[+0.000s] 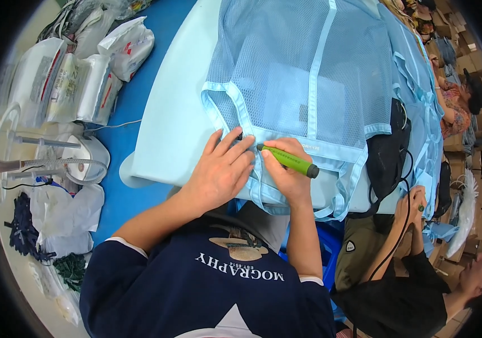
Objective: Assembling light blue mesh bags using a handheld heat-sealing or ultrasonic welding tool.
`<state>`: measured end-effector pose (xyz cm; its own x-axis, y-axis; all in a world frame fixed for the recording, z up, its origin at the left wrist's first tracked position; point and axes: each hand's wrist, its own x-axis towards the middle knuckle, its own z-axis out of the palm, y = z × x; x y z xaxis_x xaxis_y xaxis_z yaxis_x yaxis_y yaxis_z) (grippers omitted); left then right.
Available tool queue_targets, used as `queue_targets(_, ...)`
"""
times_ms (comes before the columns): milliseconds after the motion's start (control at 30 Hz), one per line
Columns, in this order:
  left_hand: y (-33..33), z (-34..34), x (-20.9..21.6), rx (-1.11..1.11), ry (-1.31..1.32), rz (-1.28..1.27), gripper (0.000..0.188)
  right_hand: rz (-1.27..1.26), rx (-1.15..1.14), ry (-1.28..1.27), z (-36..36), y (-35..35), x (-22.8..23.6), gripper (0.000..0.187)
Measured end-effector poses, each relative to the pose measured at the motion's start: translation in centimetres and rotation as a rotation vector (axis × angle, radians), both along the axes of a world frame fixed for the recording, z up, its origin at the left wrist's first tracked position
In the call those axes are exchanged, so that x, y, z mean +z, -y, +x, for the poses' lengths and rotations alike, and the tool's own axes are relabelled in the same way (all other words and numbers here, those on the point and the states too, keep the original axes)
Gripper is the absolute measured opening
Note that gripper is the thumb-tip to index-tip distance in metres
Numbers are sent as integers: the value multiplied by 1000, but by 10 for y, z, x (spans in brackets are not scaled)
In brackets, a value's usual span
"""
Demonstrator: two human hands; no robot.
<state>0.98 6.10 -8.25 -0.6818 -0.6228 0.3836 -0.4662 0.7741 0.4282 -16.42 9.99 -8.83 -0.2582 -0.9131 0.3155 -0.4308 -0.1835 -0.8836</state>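
Observation:
A light blue mesh piece with sewn fabric edging and loose straps, perhaps a vest, lies spread on a pale, rounded board. My left hand lies on its near left part, fingers spread, pressing the fabric beside a strap. Something small and dark shows at those fingertips, too little to name. Close to its right, my right hand grips a thick green marker pen with a dark grey end. The pen's dark tip points left, at the edging; whether it touches is unclear.
On the right, a co-worker in black handles more blue fabric, near a black bag. Farther back another person and cartons show. Plastic-wrapped packs and a white device stand left, past a blue surface.

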Motion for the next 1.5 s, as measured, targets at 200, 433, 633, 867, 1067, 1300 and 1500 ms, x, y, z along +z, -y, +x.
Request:
queue_targets(200, -4, 0, 0, 31, 39, -44, 33, 76, -8, 79, -5, -1, 1, 13)
queue_targets(433, -9, -2, 1, 75, 146, -121, 37, 103, -15, 364, -15, -7, -7, 13)
queue_targets(633, -7, 4, 1, 35, 122, -49, 37, 29, 9, 152, -5, -2, 0, 14)
queue_targets(867, -7, 5, 0, 33, 110, -34, 38, 50, 59, -51, -6, -1, -2, 17)
queue_targets(1067, -8, 3, 0, 43, 65, -72, 34, 40, 34, 42, -3, -3, -2, 16)
queue_targets(1300, -7, 3, 2, 40, 52, -60, 34, -8, 33, -41, -3, -1, -2, 16)
queue_targets(1500, -8, 4, 0, 39, 59, -9, 35, -55, 13, -73, -1, -2, -9, 18)
